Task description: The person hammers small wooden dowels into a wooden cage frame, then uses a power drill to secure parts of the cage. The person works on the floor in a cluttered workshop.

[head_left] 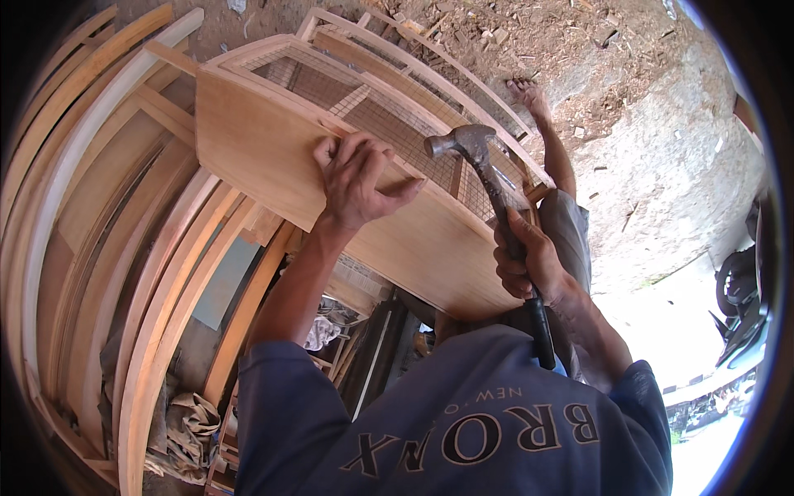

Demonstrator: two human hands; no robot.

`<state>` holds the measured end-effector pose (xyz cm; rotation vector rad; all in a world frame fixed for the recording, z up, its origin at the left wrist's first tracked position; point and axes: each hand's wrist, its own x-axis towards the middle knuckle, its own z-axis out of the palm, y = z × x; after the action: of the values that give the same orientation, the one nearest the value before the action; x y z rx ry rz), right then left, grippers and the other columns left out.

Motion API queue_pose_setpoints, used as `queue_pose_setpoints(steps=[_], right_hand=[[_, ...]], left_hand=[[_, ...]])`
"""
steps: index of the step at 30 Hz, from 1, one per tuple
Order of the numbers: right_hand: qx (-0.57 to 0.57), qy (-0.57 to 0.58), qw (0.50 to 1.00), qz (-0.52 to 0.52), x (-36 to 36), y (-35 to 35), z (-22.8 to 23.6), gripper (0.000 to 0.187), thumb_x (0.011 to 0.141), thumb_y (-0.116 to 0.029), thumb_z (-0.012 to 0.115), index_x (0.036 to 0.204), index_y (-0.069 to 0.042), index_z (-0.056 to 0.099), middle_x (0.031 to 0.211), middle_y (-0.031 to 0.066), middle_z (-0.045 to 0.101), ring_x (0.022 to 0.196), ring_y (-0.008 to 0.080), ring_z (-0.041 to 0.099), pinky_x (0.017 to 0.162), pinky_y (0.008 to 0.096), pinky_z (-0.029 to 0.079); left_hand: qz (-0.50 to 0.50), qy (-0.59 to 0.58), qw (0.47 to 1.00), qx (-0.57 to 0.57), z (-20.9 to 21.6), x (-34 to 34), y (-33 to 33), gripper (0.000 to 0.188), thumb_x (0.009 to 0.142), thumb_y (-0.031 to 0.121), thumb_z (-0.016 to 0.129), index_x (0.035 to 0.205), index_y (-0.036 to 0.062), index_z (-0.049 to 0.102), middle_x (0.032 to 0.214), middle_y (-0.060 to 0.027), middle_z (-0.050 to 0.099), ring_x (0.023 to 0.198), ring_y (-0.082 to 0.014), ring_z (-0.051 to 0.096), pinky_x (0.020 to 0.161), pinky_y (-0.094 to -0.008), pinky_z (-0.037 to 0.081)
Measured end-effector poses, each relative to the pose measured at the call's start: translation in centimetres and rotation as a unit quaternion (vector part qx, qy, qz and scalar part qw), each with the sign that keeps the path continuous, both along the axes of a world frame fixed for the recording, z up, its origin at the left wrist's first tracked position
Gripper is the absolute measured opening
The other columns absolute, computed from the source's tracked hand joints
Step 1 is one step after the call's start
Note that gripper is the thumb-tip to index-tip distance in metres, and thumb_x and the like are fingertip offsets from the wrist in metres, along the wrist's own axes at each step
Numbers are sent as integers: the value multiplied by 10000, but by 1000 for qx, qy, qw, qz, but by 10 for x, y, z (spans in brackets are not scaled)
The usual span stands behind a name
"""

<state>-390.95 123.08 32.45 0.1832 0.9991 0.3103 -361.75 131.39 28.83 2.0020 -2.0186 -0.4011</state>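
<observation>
My right hand is closed around the handle of a claw hammer, whose steel head is raised above the edge of a long wooden frame. Wire mesh covers that frame's inside, and a flat plywood panel forms its near side. My left hand rests at the panel's upper edge with its fingers curled over it and the thumb pointing right. Whether a small nail is between those fingers cannot be seen. The hammer head and the left hand are apart.
Long wooden strips and frames stand stacked at the left. Another slim wooden frame lies beyond the mesh. Wood scraps litter the dirt floor. My bare foot is beside the frame's far side. A crumpled cloth lies lower left.
</observation>
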Motion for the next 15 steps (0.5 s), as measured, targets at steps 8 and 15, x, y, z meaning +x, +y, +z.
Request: queue_pose_setpoints(steps=[8,15], right_hand=[[-350,9,916,198,-2,-52,10,438,1101,-461,374,1031,-58,528,519,-53,359,356,64,311,347,237,253],[-393,-58,882,253,19,-45,21,460,1106,-448,355,940,-51,517,526,-12,386,371,78,367,358,262,314]], left_hand=[[6,-18,1000,-25,-7,-1,4,523,832,623,715,910,112,638,825,2,670,979,-191,618,933,-456,279],[2,-31,1000,-1,-4,-1,4,539,806,618,745,950,104,672,893,19,693,977,-199,634,955,-437,281]])
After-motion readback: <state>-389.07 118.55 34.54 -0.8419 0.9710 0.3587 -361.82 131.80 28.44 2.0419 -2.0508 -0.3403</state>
